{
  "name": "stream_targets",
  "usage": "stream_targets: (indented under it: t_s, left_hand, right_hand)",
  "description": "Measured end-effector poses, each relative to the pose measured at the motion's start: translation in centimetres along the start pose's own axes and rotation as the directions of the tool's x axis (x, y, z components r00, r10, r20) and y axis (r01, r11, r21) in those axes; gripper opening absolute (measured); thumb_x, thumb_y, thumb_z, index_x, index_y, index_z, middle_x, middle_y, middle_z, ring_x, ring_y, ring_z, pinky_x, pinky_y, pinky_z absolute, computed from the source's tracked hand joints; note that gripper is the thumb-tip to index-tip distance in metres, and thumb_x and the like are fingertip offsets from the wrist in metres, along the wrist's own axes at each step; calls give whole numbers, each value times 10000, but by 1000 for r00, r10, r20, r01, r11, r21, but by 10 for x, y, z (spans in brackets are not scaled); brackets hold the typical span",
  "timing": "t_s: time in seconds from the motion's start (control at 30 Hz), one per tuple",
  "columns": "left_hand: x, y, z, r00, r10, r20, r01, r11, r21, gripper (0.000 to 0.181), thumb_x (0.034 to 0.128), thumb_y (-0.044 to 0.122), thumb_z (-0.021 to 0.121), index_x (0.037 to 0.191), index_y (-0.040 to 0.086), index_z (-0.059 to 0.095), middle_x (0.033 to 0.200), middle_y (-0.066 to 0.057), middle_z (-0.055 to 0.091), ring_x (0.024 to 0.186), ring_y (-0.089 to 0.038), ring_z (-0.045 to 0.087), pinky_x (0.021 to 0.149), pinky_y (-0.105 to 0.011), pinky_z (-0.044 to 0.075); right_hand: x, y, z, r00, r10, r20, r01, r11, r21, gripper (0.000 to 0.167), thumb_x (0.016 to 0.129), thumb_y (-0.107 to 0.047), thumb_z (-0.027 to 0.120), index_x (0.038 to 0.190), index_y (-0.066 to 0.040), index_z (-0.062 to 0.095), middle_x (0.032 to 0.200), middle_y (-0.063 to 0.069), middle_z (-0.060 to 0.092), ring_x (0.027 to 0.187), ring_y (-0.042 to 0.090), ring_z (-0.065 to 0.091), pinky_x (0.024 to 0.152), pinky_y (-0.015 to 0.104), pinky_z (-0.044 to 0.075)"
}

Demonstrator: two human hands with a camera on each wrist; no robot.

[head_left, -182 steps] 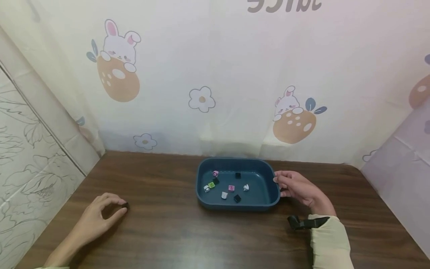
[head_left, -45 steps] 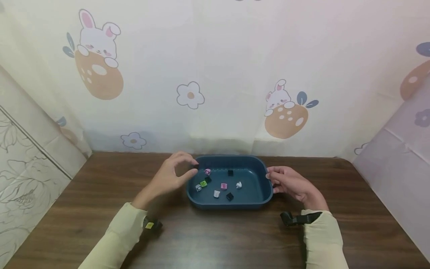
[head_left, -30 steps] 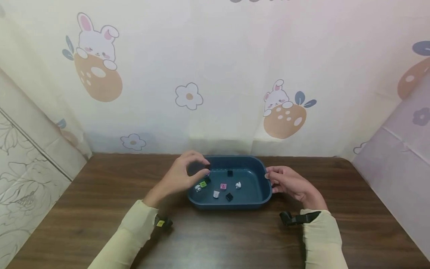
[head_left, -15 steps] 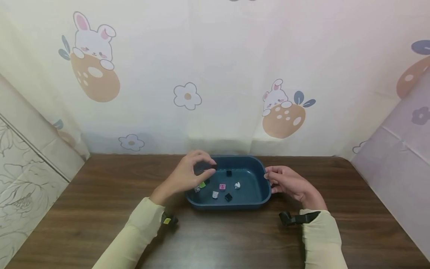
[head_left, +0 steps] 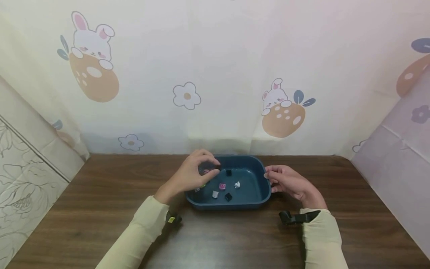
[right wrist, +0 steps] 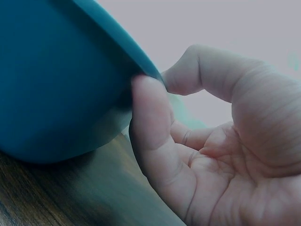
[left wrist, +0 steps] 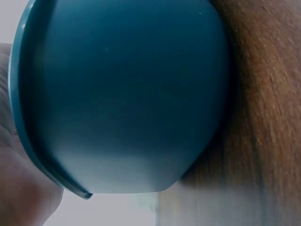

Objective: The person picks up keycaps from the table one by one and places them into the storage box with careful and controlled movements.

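A dark blue tray (head_left: 250, 204) stands on the table, with several small cube-like pieces inside. Among them are a pink piece (head_left: 222, 186), a white piece (head_left: 237, 185) and a black piece (head_left: 228, 196). Over the tray's left part, my left hand (head_left: 191, 173) pinches a small dark block (head_left: 217, 167) between thumb and fingertips, partly hidden by them. That hand also covers some pieces on the left side. My right hand (head_left: 291, 183) grips the tray's right rim; the right wrist view shows the thumb and a finger (right wrist: 150, 113) on either side of the rim.
The brown wooden table (head_left: 215, 239) reaches back to a wall covering (head_left: 221, 74) printed with rabbits and flowers, just behind the tray. A black strap mount (head_left: 299, 217) sits at the right wrist, and another (head_left: 174, 218) at the left.
My left hand has come from the table's left side to the tray with the dark block, then drifted right over its left part. The right hand keeps its grip on the rim.
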State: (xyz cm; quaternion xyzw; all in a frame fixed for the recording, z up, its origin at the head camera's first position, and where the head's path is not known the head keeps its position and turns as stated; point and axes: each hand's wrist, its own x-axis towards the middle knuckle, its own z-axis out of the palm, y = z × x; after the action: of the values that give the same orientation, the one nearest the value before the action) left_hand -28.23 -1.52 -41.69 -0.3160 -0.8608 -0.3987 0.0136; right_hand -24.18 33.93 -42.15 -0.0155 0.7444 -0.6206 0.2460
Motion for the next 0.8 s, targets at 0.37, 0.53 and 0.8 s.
stream_targets:
  t_s: [0.37, 0.53, 0.8]
  left_hand:
    - [-1, 0, -4, 1000, -14, 4, 14, 1000, 5, 338, 949, 325, 790, 1252, 181, 745, 1318, 7, 659, 1291, -215, 553, 1112, -519, 506]
    - [-3, -1, -10, 1000, -7, -13, 7, 1000, 10, 347, 951, 346, 782, 1260, 193, 740, 1331, 2, 660, 1302, -219, 552, 1122, -532, 497]
    - [-5, -3, -12, 1000, -10, -13, 10, 1000, 15, 354, 954, 357, 774, 1269, 202, 734, 1335, 6, 652, 1306, -210, 546, 1122, -517, 498]
  right_hand:
    - [2, -1, 0, 1000, -6, 11, 6, 1000, -9, 289, 1063, -124, 512, 1271, 70, 563, 872, -31, 639, 757, 78, 653, 754, 243, 636]
    - [4, -2, -1, 1000, 6, 7, -6, 1000, -28, 312, 1069, -131, 508, 1298, 78, 546, 888, -23, 641, 764, 86, 654, 759, 246, 637]
    - [5, 0, -3, 1000, 26, 2, -26, 999, -46, 327, 1076, -143, 521, 1320, 73, 539, 905, -12, 654, 769, 101, 666, 761, 254, 639]
